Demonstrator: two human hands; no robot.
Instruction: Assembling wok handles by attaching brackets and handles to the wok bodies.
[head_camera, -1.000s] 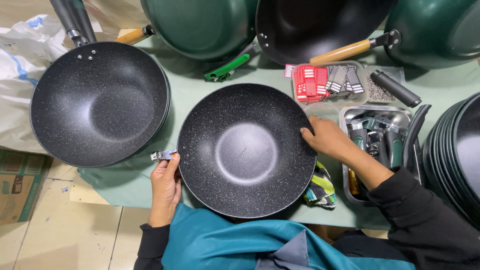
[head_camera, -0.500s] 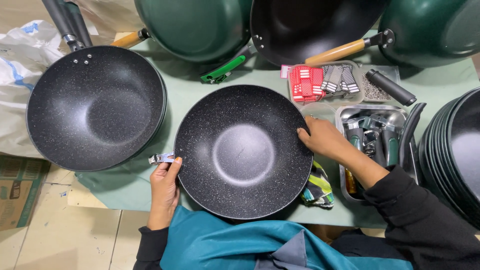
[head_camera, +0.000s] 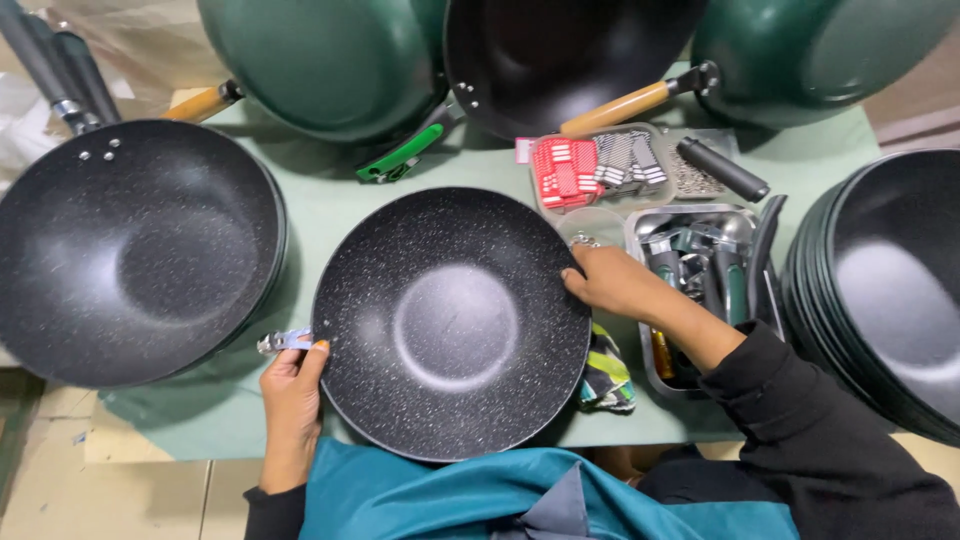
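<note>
You've got the speckled black wok sitting dead centre on the green mat, right in front of you. Your left hand is at about 8 o'clock on the rim, fingers curled over the edge beside the small metal bracket that sticks out of the pan wall there — the thumb looks pressed right against the rim. Your right hand is over at 3 o'clock, fingers closed on the rim from the outside, so both hands are clamped on the same pan.

Around it: at 9 o'clock a second black wok with its dark handle running off toward 11, close to yours but not touching as far as I can see. At 12 o'clock there's a row of green-bodied pans leaning up, a couple with wooden handles. At 1 o'clock, a clear box of red and grey small parts. Just past your right hand at 3 o'clock sits a steel tray full of handles and tools, and further out at 3 a stack of black pans. A folded striped cloth pokes out from under the wok at 4 o'clock.
</note>
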